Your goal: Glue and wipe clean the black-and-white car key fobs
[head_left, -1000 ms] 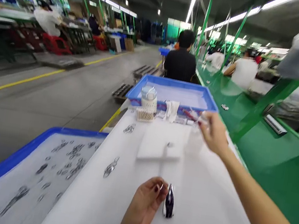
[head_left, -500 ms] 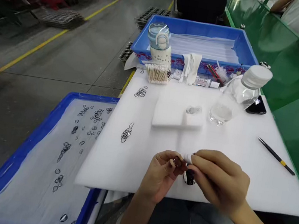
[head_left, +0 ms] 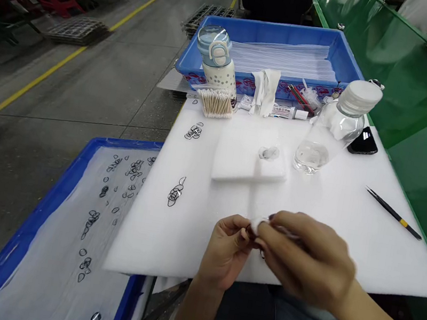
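Observation:
My left hand (head_left: pixel 224 259) pinches a small dark rounded piece (head_left: pixel 250 233) near the front edge of the white foam-like board (head_left: pixel 145 235). It is mostly hidden by the fingers, so its kind is unclear. My right hand (head_left: pixel 309 259) is closed on a small white wad (head_left: pixel 258 223), cloth or cotton, which touches the dark piece. Beyond the hands lies a raised white pad (head_left: pixel 238 156) with a small clear, greyish item (head_left: pixel 269 153) on it. Dark thin rings (head_left: pixel 176 193) lie in groups along the board's left side.
A clear bottle (head_left: pixel 315 144), phone (head_left: pixel 364 142) and tweezers (head_left: pixel 393 213) are on the right. Cotton swabs (head_left: pixel 216 104), a patterned flask (head_left: pixel 222 69), a white cloth (head_left: pixel 264 92) and a tube (head_left: pixel 284 111) stand before a blue tray (head_left: pixel 298 32). Another tray (head_left: pixel 30 228) holds rings at lower left.
My right hand has shifted left, bringing the white wad over the dark piece, which is now more covered. The camera view has shifted slightly.

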A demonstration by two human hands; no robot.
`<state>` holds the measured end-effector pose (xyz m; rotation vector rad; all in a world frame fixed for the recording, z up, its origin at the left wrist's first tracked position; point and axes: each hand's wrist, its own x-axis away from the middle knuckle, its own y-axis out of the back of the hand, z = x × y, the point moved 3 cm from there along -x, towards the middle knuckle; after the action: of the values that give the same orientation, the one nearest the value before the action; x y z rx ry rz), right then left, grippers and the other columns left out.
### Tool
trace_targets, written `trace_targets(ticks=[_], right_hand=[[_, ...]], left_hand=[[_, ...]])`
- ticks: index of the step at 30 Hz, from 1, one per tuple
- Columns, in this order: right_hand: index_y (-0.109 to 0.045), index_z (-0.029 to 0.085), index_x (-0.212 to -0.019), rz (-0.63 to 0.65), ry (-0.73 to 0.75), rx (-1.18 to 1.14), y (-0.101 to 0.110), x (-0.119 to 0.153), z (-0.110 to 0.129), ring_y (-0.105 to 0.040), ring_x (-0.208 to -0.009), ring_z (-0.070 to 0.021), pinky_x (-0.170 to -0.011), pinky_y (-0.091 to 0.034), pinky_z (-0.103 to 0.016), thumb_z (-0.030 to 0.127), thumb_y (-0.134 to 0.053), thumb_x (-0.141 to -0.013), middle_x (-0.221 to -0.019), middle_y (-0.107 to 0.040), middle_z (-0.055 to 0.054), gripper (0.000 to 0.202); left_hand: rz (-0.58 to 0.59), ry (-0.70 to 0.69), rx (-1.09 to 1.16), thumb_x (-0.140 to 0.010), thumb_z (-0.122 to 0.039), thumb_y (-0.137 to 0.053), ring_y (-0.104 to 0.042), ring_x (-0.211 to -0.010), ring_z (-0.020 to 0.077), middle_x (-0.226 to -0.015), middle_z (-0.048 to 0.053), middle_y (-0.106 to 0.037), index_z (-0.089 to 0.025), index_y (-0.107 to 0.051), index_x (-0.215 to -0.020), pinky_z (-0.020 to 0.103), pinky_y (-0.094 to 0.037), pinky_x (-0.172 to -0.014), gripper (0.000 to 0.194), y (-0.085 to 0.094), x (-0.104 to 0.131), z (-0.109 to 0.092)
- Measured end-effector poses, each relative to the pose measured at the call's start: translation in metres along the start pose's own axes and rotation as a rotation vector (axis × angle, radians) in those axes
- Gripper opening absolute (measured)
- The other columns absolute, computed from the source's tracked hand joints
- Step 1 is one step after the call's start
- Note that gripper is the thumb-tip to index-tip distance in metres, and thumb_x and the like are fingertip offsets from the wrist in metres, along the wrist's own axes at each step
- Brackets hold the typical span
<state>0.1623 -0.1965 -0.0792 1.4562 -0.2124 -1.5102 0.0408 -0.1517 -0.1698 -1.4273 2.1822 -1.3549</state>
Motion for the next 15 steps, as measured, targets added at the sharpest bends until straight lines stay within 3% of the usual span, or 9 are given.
trace_targets(ticks=[4,8,12,15], right_hand=[[-0.067,0.014,-0.083,0.101,0.026,-0.059,-0.008,0.003,0.006,-0.058,-0.062,-0.0120,-0.056,-0.048,-0.026,0.015,-0.047,-0.097,-0.083,-0.066,-0.007,0.025],[-0.069,0.018,-0.097,0.192,-0.057,-0.099,0.017,0.009,-0.008,-0.061,-0.068,-0.0122,-0.059,-0.051,-0.026,0.018,-0.055,-0.096,-0.095,-0.068,-0.007,0.014],[-0.069,0.022,-0.103,0.050,-0.270,-0.142,0.041,0.019,-0.027,-0.064,-0.071,-0.0112,-0.057,-0.050,-0.024,0.011,-0.062,-0.091,-0.093,-0.067,-0.005,0.018],[-0.070,0.022,-0.101,0.009,-0.373,-0.214,0.035,0.034,-0.032,-0.064,-0.071,-0.0118,-0.055,-0.049,-0.024,0.010,-0.063,-0.090,-0.091,-0.068,-0.004,0.018]], left_hand=[[-0.037,0.007,-0.013,-0.054,-0.023,-0.096,-0.057,-0.049,0.0052,-0.057,-0.004,-0.065,-0.018,-0.072,-0.063,0.012,-0.050,-0.050,0.026,0.000,0.001,-0.001],[-0.031,-0.012,-0.046,-0.052,-0.033,-0.097,-0.065,-0.058,0.0084,-0.066,-0.001,-0.072,-0.020,-0.075,-0.067,0.015,-0.058,-0.059,0.029,0.000,0.002,-0.001],[0.009,-0.022,-0.075,-0.057,-0.034,-0.095,-0.069,-0.062,0.0093,-0.068,-0.001,-0.073,-0.023,-0.076,-0.069,0.014,-0.059,-0.063,0.025,-0.002,0.001,-0.001],[0.047,-0.047,-0.115,-0.061,-0.036,-0.093,-0.069,-0.063,0.0089,-0.069,-0.001,-0.074,-0.025,-0.078,-0.073,0.013,-0.059,-0.063,0.022,-0.002,0.004,-0.005]])
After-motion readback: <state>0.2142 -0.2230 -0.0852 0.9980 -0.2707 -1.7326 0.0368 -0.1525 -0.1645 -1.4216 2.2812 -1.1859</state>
